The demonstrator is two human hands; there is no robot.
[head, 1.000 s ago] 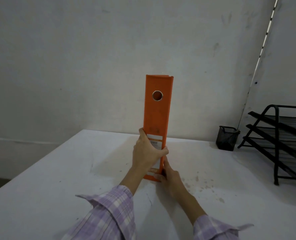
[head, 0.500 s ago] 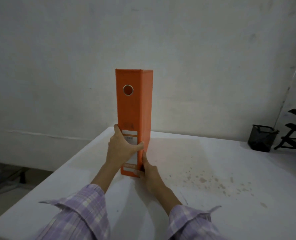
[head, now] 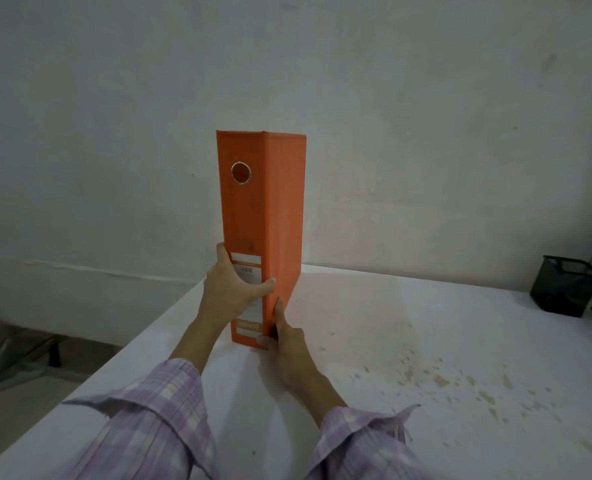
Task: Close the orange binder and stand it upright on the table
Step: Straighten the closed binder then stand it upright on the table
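The orange binder (head: 258, 216) is closed and stands upright on the white table (head: 426, 341), near its left edge. Its spine faces me, with a round metal-rimmed finger hole near the top and white labels low down. My left hand (head: 234, 291) wraps around the lower spine from the left, thumb on the far left side, fingers across the labels. My right hand (head: 285, 344) presses against the bottom right corner of the binder, fingers flat on its right cover. Both sleeves are lilac plaid.
A black mesh pen cup (head: 562, 287) stands at the far right of the table by the wall. Brown stains (head: 460, 382) speckle the table's right half. The table's left edge (head: 121, 355) drops to the floor. A grey wall is close behind.
The binder now sits further left in view and is turned so its right cover shows. The black rack at the right has left the frame. Both hands keep their hold.
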